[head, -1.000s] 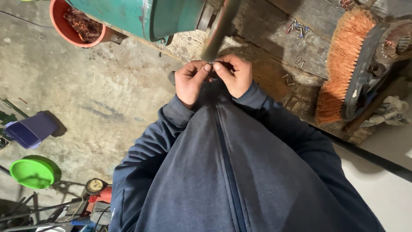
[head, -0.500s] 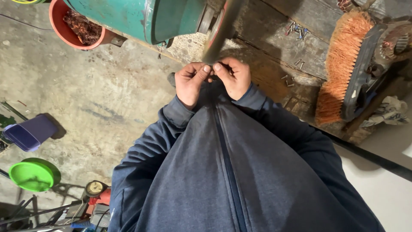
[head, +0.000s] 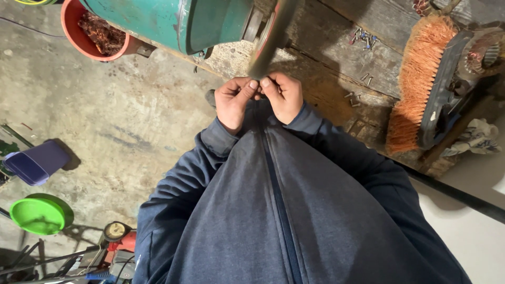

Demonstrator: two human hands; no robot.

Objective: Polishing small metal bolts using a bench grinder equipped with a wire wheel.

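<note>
The left hand (head: 234, 102) and the right hand (head: 284, 96) are close together, with their thumbs and first fingers pressed tip to tip. They seem to pinch something very small between them, but it is too small to tell what it is. The fingertips sit right under the spinning wheel (head: 271, 34), which is blurred. The wheel is on the end of a green machine (head: 173, 21).

The machine stands on an old wooden bench (head: 336, 63). Small metal bits (head: 362, 38) lie on the bench, near its back edge. An orange brush (head: 415, 84) lies at the right end of the bench.

An orange bucket (head: 76, 39) with copper wire (head: 102, 32) in it stands on the floor (head: 105, 121), left of the machine. A purple tub (head: 34, 163) and a green lid (head: 37, 214) lie on the floor at the left edge.
</note>
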